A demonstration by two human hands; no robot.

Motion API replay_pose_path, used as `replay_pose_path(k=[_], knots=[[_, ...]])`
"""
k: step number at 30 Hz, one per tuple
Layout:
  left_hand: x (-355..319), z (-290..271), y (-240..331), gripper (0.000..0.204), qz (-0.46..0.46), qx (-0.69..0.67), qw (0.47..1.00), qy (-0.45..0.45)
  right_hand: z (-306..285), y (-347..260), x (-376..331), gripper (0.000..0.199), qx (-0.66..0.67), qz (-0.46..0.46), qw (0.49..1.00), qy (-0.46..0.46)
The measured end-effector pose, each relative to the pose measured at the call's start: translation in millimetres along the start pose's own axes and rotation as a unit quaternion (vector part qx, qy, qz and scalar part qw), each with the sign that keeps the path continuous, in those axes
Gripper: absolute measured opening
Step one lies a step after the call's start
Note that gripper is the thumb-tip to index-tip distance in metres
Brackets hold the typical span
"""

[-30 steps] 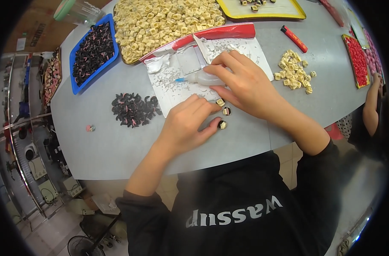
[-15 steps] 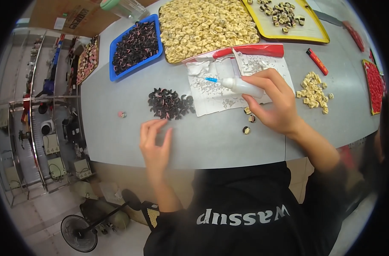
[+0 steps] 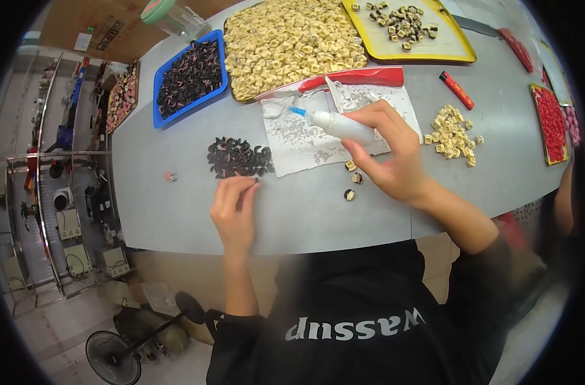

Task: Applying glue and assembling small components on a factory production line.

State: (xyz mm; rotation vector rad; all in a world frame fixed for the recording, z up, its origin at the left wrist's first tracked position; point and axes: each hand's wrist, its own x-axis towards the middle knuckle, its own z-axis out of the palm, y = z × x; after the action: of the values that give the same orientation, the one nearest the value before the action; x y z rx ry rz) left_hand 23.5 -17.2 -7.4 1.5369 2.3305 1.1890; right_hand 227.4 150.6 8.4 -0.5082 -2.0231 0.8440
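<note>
My left hand (image 3: 233, 215) is at the near edge of a small heap of black curved pieces (image 3: 235, 154), some showing pink. Its thumb and index finger are pinched together on a small dark piece (image 3: 256, 180). In my right hand (image 3: 400, 160) is a white squeeze bottle (image 3: 340, 126), tilted so its thin blue needle tip (image 3: 297, 111) points left over a white paper sheet (image 3: 289, 165) spotted with clear residue. Just below that hand lie a few small cream-and-black pieces (image 3: 349, 194).
Beyond the paper stand a blue tray (image 3: 156, 96) of black pieces, a large tray of cream cubes (image 3: 292, 45) and a yellow tray (image 3: 427, 56). A cream heap (image 3: 455, 135), a red lighter-like object (image 3: 457, 91) and a tray of red pieces (image 3: 549, 122) are at the right.
My left hand has closed its thumb and index finger on a small dark piece beside the black heap. The bottle stays in my right hand; the whole view has shifted slightly.
</note>
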Motion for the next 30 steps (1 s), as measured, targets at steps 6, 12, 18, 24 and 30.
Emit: replay_pose_path(k=[6, 12, 18, 24, 30], knots=[[10, 11, 17, 0.011, -0.041, -0.274, 0.96, 0.026, 0, 1, -1, 0.025, 0.223, 0.185, 0.957, 0.02], [43, 24, 38, 0.02, 0.057, -0.381, 0.92, -0.076, -10, 7, 10, 0.031, 0.39, 0.269, 0.88, 0.034], [54, 51, 51, 0.02, -0.068, -0.596, 0.753, -0.269, -21, 3, 22, 0.044, 0.563, 0.324, 0.757, 0.068], [49, 66, 44, 0.025, -0.147, -0.589, 0.732, -0.308, -28, 11, 22, 0.046, 0.595, 0.323, 0.735, 0.045], [52, 69, 29, 0.022, -0.191, -0.635, 0.676, -0.323, -20, 16, 22, 0.034, 0.559, 0.339, 0.754, 0.059]])
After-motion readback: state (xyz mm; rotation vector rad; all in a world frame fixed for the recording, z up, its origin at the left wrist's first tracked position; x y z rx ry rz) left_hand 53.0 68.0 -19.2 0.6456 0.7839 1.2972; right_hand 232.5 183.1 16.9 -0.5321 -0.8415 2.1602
